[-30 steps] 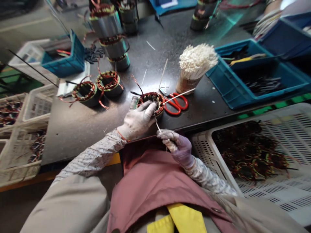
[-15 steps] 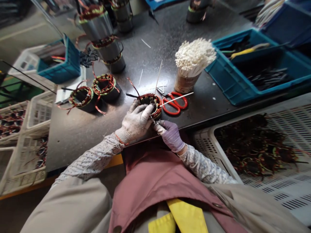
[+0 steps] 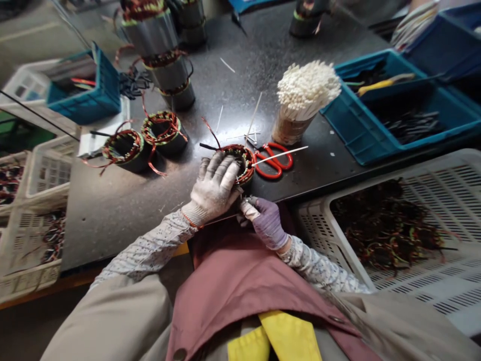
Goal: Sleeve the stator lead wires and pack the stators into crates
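A motor stator wound with copper wire sits near the table's front edge, a white stick jutting out to its right. Over its left side lies my left hand in a whitish glove, gripping it with the fingers across the rim. My right hand, in a purple glove, is just below the stator at the table edge. Its thumb and fingers are pinched together, and what is between them is too small to make out. Red-handled scissors lie right of the stator. Two more stators, one and another, stand to the left.
A can packed with white sticks stands behind the scissors. Blue bins with dark pieces are at the right, a white crate of wound parts below. Stacked stators rise at back left. Another person's gloved hand shows at upper right.
My right hand has drawn down and slightly right, away from the stator's lower rim. My left hand stays on the stator, its fingers flatter. The view has shifted slightly.
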Motion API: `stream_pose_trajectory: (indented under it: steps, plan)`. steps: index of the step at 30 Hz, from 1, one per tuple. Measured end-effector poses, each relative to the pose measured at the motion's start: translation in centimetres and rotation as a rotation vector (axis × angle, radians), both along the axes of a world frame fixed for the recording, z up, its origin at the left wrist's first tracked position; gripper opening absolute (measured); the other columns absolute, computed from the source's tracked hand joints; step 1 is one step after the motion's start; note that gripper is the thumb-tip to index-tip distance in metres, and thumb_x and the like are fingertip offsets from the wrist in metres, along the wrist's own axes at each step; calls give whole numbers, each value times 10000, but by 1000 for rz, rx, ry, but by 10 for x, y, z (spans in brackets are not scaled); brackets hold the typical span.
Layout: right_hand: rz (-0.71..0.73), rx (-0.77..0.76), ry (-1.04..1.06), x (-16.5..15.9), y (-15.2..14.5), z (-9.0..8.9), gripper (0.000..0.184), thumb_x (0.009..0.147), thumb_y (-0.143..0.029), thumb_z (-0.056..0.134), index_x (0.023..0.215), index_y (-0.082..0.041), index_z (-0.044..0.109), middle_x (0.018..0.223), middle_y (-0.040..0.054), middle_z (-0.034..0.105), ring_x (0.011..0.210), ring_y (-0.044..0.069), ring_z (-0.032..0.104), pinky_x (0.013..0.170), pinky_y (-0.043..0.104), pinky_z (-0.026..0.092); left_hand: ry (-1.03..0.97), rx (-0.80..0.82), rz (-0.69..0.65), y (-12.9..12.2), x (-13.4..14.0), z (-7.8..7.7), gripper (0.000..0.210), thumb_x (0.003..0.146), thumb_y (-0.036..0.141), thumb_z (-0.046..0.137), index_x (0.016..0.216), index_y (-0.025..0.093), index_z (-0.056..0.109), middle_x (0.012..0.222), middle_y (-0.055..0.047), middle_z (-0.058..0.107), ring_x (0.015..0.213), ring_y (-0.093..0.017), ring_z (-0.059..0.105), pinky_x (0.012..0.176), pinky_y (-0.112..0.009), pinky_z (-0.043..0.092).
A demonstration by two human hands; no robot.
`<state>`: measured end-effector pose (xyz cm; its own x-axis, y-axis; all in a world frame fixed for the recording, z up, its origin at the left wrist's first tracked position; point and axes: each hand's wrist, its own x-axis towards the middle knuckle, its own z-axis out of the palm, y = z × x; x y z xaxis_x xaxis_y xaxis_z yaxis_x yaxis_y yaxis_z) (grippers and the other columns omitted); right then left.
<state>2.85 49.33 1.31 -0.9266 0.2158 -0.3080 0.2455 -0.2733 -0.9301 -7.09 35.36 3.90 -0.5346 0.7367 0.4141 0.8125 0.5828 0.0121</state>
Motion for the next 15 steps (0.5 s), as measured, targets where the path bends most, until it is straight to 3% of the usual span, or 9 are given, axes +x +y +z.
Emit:
stream_pose_trajectory:
  steps: [4,9,15]
  plan:
    - [-86,6,-8,-7,-10,-1,384,683,-557,741,694,-192,623,559,-4,596,471,136,569,418,252,522,-58,15,36,-3,1,0,574,901,367,537,1413,127,444,1350,-209,583,1408,-395,384,1141,-668,265]
    - [19,-36,22,-12,-13,7,393,668,-548,764,705,-189,609,547,-9,600,460,144,583,421,264,532,-135,41,-20,-7,-4,5,546,931,355,475,1418,111,438,1339,-198,586,1428,-342,362,1078,-522,449]
    - [61,-108,7,2,-4,9,397,680,-530,749,788,-167,628,591,4,654,496,151,635,420,225,510,-67,18,-25,-7,-12,3,499,952,383,459,1362,102,512,1233,-200,655,1331,-350,491,994,-502,521]
